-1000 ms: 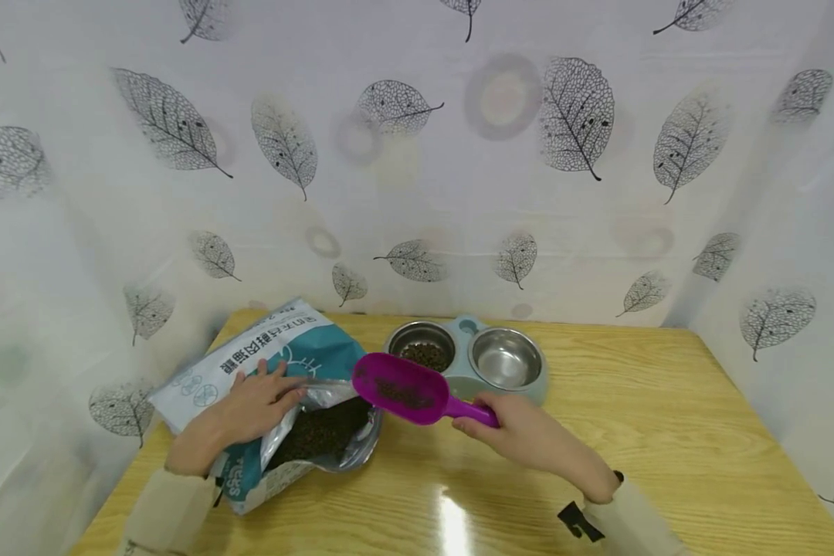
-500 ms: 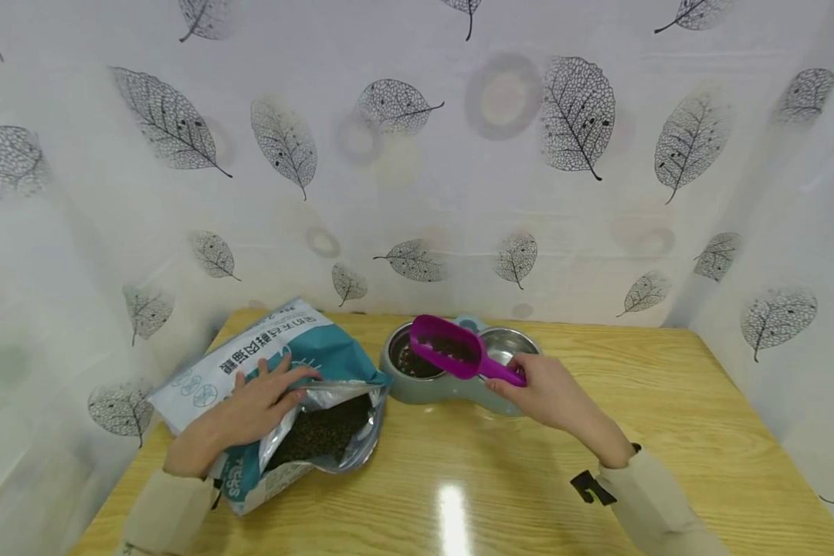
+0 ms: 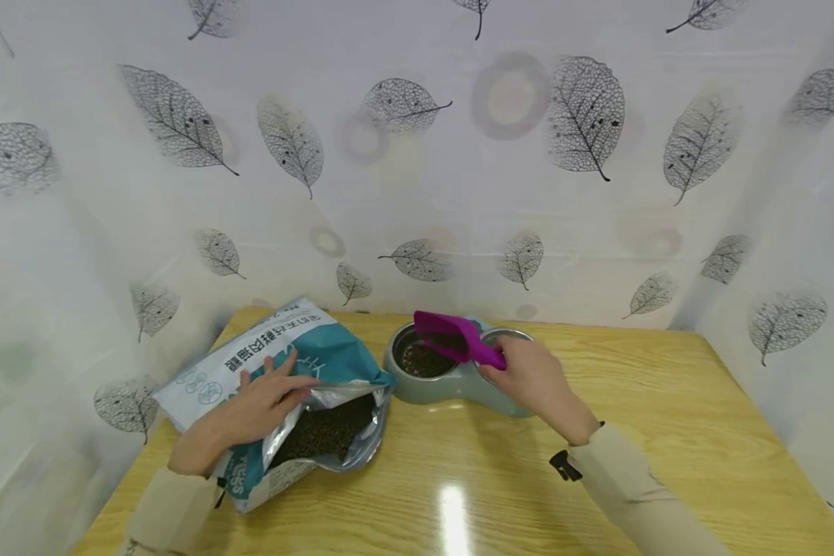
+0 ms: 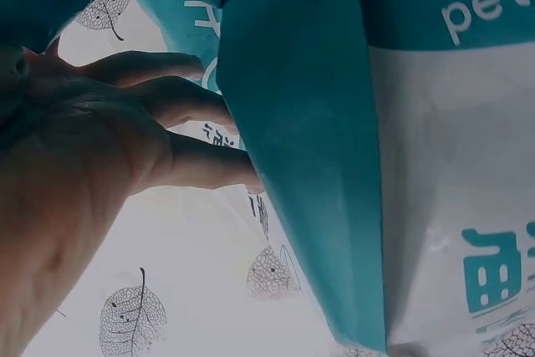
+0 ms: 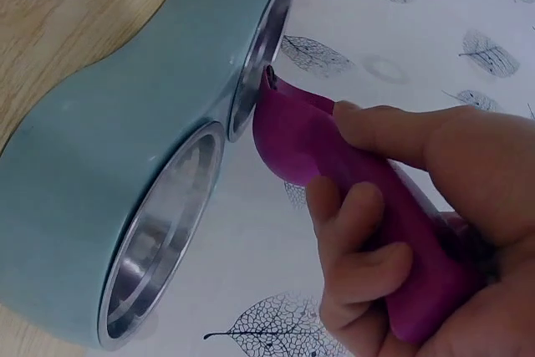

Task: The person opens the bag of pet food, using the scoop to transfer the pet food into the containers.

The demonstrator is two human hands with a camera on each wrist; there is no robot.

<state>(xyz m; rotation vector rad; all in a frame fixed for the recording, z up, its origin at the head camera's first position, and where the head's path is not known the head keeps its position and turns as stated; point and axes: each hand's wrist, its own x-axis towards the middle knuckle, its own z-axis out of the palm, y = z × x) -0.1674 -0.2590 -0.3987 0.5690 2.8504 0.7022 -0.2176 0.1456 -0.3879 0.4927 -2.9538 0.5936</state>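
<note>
My right hand (image 3: 531, 378) grips the handle of a magenta scoop (image 3: 452, 338), fingers curled round it as the right wrist view confirms. The scoop is tilted above the left steel bowl (image 3: 424, 371), which has brown kibble in it. Beneath my right hand is the right steel bowl (image 5: 163, 236), partly covered in the head view; its visible inside is bare metal. My left hand (image 3: 260, 401) rests on a teal and white pet food bag (image 3: 340, 340) with fingers fairly straight, beside the bag's mouth. Kibble (image 3: 323, 432) shows inside the bag.
Both bowls sit in a pale blue-green double stand (image 3: 427, 391) whose left side is close to the bag's corner. Everything lies on a wood-grain table (image 3: 639, 386). A white leaf-print curtain (image 3: 424, 193) stands behind and at both sides.
From near the bag's mouth, the scoop has moved right and back to above the left bowl, then tipped over. More kibble shows in that bowl. My left hand has barely moved.
</note>
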